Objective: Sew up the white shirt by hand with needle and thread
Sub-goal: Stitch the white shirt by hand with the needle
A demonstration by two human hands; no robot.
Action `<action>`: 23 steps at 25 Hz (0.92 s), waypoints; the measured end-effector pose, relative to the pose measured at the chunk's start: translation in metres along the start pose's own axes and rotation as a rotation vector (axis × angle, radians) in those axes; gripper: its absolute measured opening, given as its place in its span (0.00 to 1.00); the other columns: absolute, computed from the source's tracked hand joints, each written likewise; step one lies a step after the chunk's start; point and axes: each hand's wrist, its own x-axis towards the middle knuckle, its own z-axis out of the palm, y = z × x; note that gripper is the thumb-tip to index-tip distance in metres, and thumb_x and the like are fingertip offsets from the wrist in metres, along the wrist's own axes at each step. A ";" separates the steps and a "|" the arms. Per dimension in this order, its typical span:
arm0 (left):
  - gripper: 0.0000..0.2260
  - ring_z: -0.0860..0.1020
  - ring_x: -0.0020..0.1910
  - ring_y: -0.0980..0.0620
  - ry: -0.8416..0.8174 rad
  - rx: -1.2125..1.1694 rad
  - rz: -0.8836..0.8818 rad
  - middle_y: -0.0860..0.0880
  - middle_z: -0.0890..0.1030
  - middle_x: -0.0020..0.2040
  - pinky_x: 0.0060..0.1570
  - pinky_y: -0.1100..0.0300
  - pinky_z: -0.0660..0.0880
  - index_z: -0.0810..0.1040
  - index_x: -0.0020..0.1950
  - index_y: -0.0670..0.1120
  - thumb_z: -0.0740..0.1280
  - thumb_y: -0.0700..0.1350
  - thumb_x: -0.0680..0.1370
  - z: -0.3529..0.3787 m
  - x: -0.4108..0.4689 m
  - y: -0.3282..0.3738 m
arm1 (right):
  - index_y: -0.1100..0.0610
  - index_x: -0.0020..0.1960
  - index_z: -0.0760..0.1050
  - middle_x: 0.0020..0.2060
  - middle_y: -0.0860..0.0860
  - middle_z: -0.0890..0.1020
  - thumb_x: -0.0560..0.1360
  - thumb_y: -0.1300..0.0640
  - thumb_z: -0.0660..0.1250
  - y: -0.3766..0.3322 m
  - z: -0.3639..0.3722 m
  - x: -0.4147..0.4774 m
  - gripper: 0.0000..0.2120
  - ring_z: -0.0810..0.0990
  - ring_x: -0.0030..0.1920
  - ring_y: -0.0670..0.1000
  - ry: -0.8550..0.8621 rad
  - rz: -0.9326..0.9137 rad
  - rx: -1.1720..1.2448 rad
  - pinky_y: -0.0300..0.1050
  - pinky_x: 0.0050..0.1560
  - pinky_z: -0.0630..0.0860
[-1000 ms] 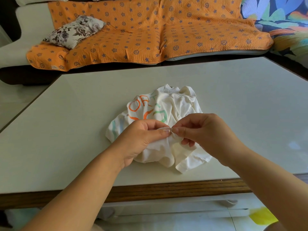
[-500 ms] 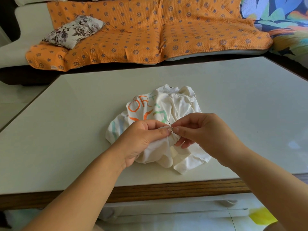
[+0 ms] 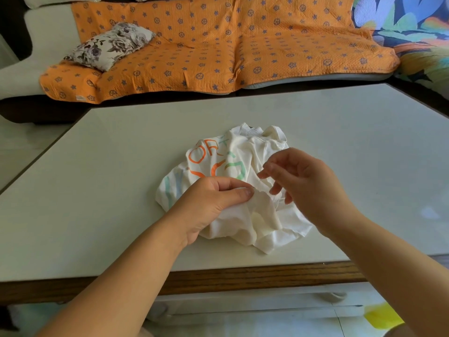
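Stitch pulled: the right hand has lifted away from the fold.
Nearest, the left hand pinches a fold of the white shirt, which lies bunched in the middle of the surface. The right hand met that fold half a second ago. It now hovers just up and to the right, fingers loosely curled; whether they pinch the needle I cannot tell. Probably thread is being drawn through. Beyond is an orange-covered sofa.

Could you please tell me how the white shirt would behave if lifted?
The white shirt lies crumpled in soft folds, so it would probably droop and unfold. It looks thin, likely light. On the smooth table it may slide when pushed.
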 end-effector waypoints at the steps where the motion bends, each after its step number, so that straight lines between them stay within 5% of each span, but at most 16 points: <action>1: 0.03 0.84 0.44 0.55 -0.010 0.000 -0.002 0.50 0.86 0.44 0.45 0.64 0.77 0.86 0.43 0.50 0.74 0.46 0.70 0.000 -0.001 0.001 | 0.57 0.46 0.76 0.41 0.49 0.86 0.80 0.58 0.64 -0.001 -0.002 0.003 0.05 0.79 0.32 0.47 -0.021 0.048 0.109 0.38 0.29 0.74; 5: 0.04 0.83 0.47 0.56 -0.035 0.030 -0.008 0.51 0.87 0.46 0.51 0.65 0.76 0.87 0.43 0.51 0.73 0.47 0.70 0.000 0.000 0.001 | 0.61 0.47 0.70 0.39 0.58 0.85 0.82 0.62 0.57 -0.006 -0.013 0.015 0.06 0.82 0.31 0.51 -0.161 0.326 0.833 0.39 0.29 0.78; 8: 0.03 0.82 0.48 0.61 -0.056 0.097 -0.008 0.53 0.86 0.46 0.51 0.70 0.74 0.87 0.43 0.52 0.73 0.45 0.73 -0.003 0.000 0.001 | 0.61 0.44 0.71 0.33 0.57 0.83 0.82 0.65 0.54 0.000 -0.024 0.028 0.10 0.86 0.39 0.56 -0.097 0.294 1.021 0.50 0.42 0.84; 12: 0.04 0.81 0.49 0.62 -0.099 0.140 -0.015 0.54 0.86 0.47 0.53 0.70 0.72 0.87 0.43 0.51 0.72 0.44 0.74 -0.007 -0.002 0.003 | 0.56 0.46 0.71 0.31 0.51 0.83 0.82 0.61 0.59 0.012 -0.036 0.043 0.07 0.86 0.44 0.54 0.222 0.100 0.633 0.52 0.57 0.80; 15: 0.05 0.81 0.48 0.62 -0.096 0.150 -0.014 0.53 0.86 0.46 0.53 0.71 0.72 0.86 0.43 0.50 0.71 0.42 0.75 -0.009 -0.003 0.004 | 0.49 0.46 0.74 0.30 0.46 0.83 0.79 0.55 0.63 0.018 -0.037 0.044 0.04 0.82 0.37 0.44 0.329 -0.037 0.015 0.41 0.44 0.76; 18: 0.06 0.80 0.50 0.62 -0.107 0.167 -0.002 0.53 0.86 0.46 0.59 0.66 0.71 0.86 0.42 0.51 0.71 0.42 0.75 -0.010 -0.003 0.004 | 0.46 0.56 0.74 0.31 0.47 0.82 0.79 0.57 0.63 0.015 -0.029 0.030 0.07 0.76 0.28 0.39 0.059 -0.111 -0.335 0.29 0.29 0.68; 23: 0.05 0.80 0.47 0.64 -0.115 0.176 0.009 0.55 0.86 0.44 0.54 0.68 0.70 0.86 0.43 0.50 0.71 0.41 0.75 -0.010 -0.004 0.006 | 0.42 0.49 0.81 0.38 0.41 0.76 0.81 0.60 0.57 0.002 -0.020 0.009 0.17 0.75 0.40 0.37 -0.341 -0.144 -0.486 0.30 0.42 0.68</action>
